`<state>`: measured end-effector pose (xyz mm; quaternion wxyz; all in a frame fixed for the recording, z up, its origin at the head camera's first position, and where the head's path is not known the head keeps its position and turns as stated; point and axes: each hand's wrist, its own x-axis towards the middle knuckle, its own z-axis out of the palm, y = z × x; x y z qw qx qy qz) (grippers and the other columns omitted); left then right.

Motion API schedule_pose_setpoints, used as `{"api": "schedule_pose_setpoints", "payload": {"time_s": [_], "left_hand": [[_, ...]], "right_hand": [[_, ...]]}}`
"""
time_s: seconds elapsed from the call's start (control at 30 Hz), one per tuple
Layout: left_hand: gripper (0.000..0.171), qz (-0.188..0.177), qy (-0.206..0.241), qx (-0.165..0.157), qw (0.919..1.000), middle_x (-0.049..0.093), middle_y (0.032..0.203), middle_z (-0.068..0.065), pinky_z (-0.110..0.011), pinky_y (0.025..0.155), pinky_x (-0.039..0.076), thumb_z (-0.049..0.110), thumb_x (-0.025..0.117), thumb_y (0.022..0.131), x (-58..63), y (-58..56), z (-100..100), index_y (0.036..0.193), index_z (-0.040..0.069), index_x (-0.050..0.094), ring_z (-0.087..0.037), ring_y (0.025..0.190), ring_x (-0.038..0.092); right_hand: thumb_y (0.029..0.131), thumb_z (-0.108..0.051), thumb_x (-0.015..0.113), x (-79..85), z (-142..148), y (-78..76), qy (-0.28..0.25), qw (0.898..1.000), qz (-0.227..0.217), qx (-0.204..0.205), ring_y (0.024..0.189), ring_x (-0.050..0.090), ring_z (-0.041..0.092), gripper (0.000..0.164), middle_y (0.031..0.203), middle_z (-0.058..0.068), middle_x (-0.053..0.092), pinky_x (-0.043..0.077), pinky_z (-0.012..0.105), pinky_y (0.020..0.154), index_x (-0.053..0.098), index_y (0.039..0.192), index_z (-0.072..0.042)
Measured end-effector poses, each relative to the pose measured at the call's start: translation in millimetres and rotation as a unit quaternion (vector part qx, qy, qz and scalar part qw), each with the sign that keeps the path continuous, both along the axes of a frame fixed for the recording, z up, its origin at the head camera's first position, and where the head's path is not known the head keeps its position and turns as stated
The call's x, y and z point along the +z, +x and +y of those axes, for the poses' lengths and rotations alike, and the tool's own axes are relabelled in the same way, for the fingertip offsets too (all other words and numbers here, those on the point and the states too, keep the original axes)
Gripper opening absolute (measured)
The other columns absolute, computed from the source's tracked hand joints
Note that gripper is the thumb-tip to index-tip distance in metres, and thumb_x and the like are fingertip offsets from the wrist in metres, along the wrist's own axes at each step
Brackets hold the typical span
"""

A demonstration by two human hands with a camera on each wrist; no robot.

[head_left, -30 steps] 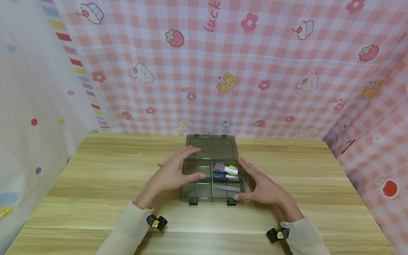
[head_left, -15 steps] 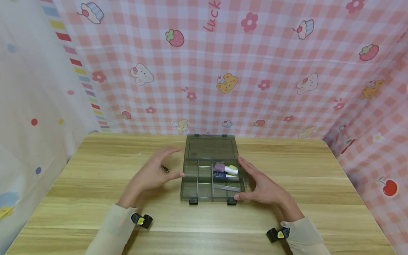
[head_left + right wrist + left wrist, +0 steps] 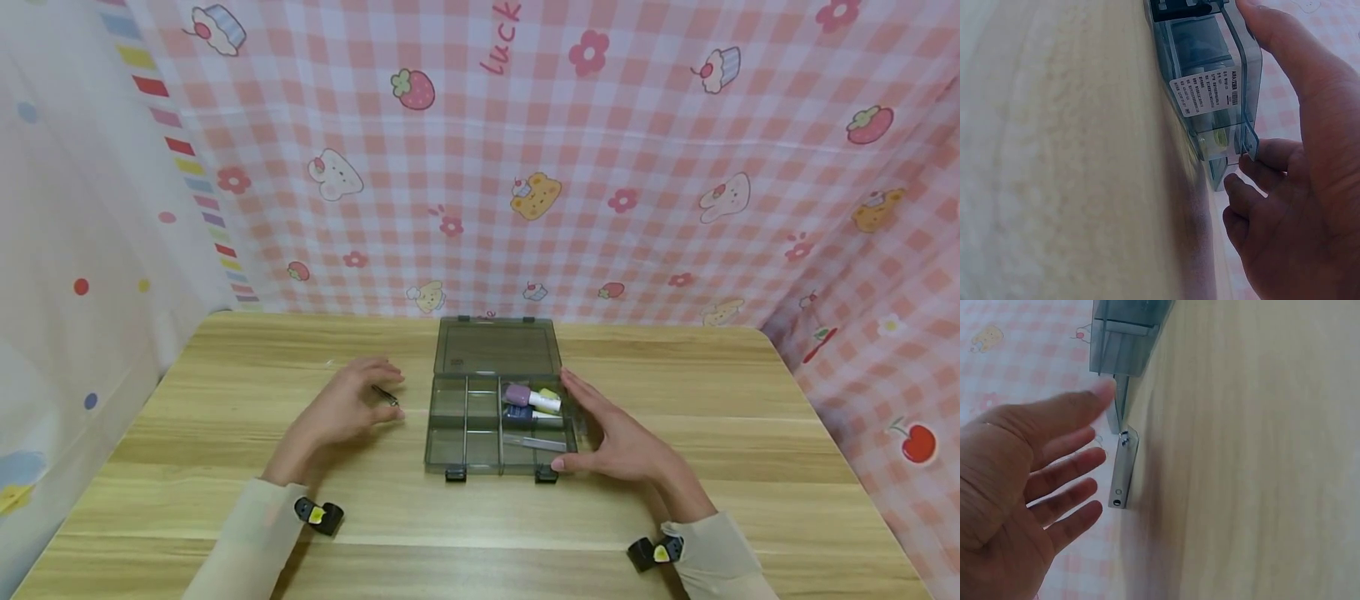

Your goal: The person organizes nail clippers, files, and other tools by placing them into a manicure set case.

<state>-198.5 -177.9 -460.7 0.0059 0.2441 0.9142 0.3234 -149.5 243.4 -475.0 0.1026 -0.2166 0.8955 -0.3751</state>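
Note:
A nail clipper (image 3: 1124,469) lies on the table left of the box, slim and silvery with a small hole at one end. My left hand (image 3: 341,408) is spread around it, thumb on the near side and fingers on the far side. In the left wrist view a gap shows between the fingertips (image 3: 1092,511) and the clipper. My right hand (image 3: 622,442) holds the right side of a grey see-through compartment box (image 3: 480,467), thumb at its front corner, fingers at the back. The box's right compartments contain a purple nail polish bottle (image 3: 517,394), a dark blue one (image 3: 517,412) and a slim pale strip (image 3: 534,442).
The box's lid (image 3: 497,346) is folded back flat toward the checked cloth (image 3: 480,167) behind the wooden table (image 3: 480,542). A yellow item (image 3: 550,399) sits beside the purple bottle. Two black latches hang at the box's front, one latch (image 3: 455,474) on the left.
My left hand has moved left, from over the box's left compartments to the nail clipper, and its fingers have drawn closer together. The right hand and the box have stayed put.

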Motion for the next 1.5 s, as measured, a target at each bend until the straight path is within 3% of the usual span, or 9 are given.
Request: {"api": "schedule_pose_setpoints", "payload": {"time_s": [0.33,0.47,0.63,1.0,1.5], "left_hand": [[0.031,-0.008,0.005,0.016,0.9998,0.072,0.109,-0.01,-0.051,0.1,0.053,0.0,0.081,0.082,-9.2,-3.4,-5,0.113,0.001,0.076,-0.03,0.108,0.064],[0.019,-0.011,0.007,0.024,0.9996,0.07,0.099,-0.007,-0.035,0.084,0.057,-0.002,0.079,0.085,-11.2,-3.4,-5,0.103,0.003,0.078,-0.021,0.092,0.064],[0.012,-0.022,0.013,0.025,0.9994,0.068,0.092,-0.005,-0.021,0.069,0.051,-0.003,0.076,0.087,-11.9,-3.5,-4,0.095,0.005,0.079,-0.012,0.081,0.06],[0.007,-0.03,0.014,0.028,0.999,0.067,0.089,-0.002,-0.021,0.068,0.052,0.002,0.074,0.091,-11.2,-0.5,-3,0.095,0.007,0.077,-0.01,0.079,0.06],[0.009,0.008,0.036,0.031,0.9988,0.07,0.087,0.003,-0.024,0.071,0.053,0.006,0.077,0.091,-1.1,4.5,13,0.095,0.013,0.079,-0.01,0.08,0.061]], "right_hand": [[0.075,-0.059,0.086,-0.8,0,0.0,-0.002,1.0,0.0,-0.001,0.16,0.012,0.034,0.123,0.175,0.0,0.01,0.02,0.065,0.124,0.012,0.167,-0.022],[0.075,-0.058,0.086,-1.1,0,0.0,-0.002,1.0,-0.002,-0.001,0.16,0.012,0.034,0.123,0.175,0.0,0.009,0.019,0.065,0.124,0.012,0.167,-0.022],[0.076,-0.056,0.087,-1.0,1,-0.1,-0.003,1.0,0.003,0.001,0.159,0.013,0.037,0.123,0.175,0.002,0.009,0.019,0.067,0.123,0.011,0.167,-0.021],[0.075,-0.057,0.086,-0.8,0,-0.2,-0.006,1.0,-0.001,0.0,0.16,0.012,0.034,0.123,0.175,0.0,0.009,0.018,0.065,0.125,0.012,0.167,-0.021],[0.075,-0.059,0.086,-0.5,1,0.1,0.002,1.0,0.0,-0.002,0.16,0.012,0.034,0.124,0.175,0.0,0.009,0.019,0.064,0.125,0.012,0.167,-0.022]]}}
